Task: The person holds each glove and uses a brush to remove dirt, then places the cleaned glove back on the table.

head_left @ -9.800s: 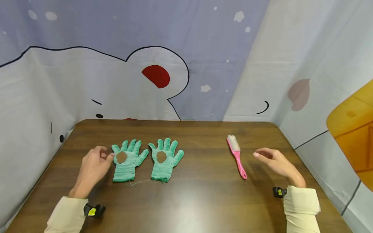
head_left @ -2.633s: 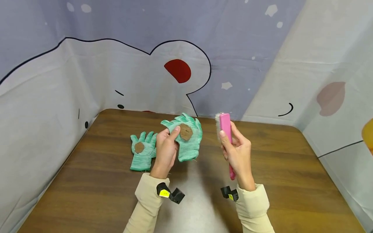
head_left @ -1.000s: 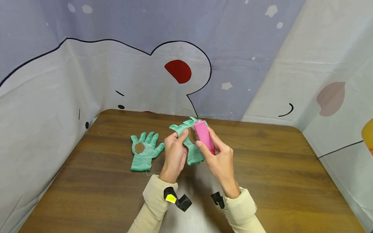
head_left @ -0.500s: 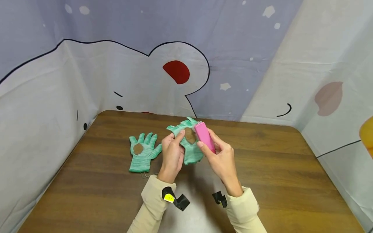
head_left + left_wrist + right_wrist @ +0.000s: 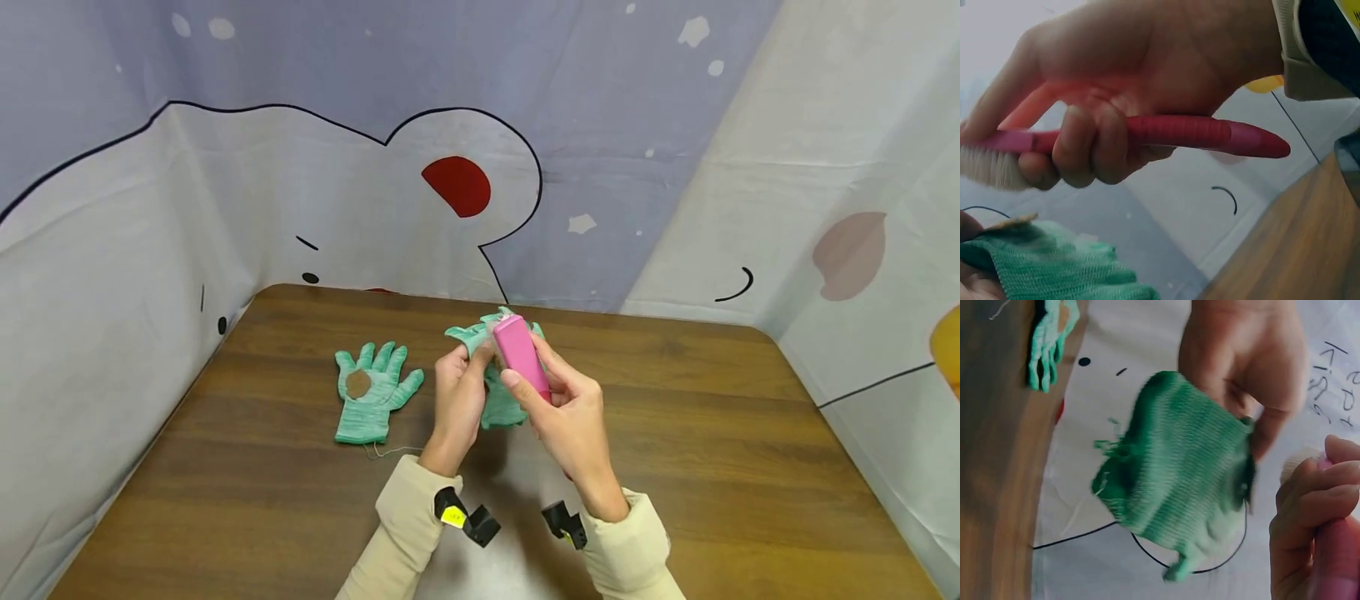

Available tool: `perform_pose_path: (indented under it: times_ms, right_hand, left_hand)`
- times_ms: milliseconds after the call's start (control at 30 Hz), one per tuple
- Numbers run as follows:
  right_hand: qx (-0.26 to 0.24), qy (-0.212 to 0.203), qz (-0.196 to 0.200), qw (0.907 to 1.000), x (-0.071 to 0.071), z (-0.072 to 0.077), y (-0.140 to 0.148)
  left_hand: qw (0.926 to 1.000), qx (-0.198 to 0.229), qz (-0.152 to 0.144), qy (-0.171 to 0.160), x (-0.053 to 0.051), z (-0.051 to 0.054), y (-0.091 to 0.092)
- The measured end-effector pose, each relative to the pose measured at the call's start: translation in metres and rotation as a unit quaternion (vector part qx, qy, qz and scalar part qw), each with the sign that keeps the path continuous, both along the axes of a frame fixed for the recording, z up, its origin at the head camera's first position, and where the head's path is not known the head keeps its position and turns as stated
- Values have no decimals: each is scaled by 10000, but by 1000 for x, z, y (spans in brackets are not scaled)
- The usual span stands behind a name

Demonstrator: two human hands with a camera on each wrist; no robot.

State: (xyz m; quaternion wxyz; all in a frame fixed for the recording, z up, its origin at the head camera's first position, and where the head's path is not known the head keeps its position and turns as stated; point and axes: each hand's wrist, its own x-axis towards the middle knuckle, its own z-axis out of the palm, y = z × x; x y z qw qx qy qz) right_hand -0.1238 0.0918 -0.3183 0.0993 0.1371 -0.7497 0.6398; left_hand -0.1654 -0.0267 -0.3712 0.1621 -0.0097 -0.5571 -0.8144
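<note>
In the head view my left hand grips a green knit glove above the table, thumb on its palm side. My right hand holds a pink brush over that glove, hiding most of its brown patch. Fingers wrap round the brush handle in the left wrist view; its pale bristles hang just above the glove. The back of the held glove faces the right wrist view. A second green glove, with a brown patch, lies flat at left.
A brown wooden table spreads beneath both hands. Thin loose thread trails from the lying glove's cuff. A printed cloth hangs behind the table and along its sides.
Ten seconds ago both gloves and the brush lay on the table; one glove and the brush have since been picked up. Within the last half second, the brush moved slightly left, across the patch.
</note>
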Motion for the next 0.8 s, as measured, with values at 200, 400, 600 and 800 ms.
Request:
perform_pose_path:
  times_ms: [200,400,600,800]
  right_hand:
    - [141,175,-128,9997,-3,-5,-7]
    - [514,355,-373,9974,-3,-5,-12]
    - [954,512,-455,9931,-6,-14,-11]
    - [1150,604,-442,9905,-17,-35,-9]
  left_hand:
    - [9994,235,-229,-107,2,4,0]
    - [9926,1033,-588,-252,2,13,-8]
    - [9873,1417,-658,-288,4,19,-18]
    - [9849,1601,-597,-288,7,25,-31]
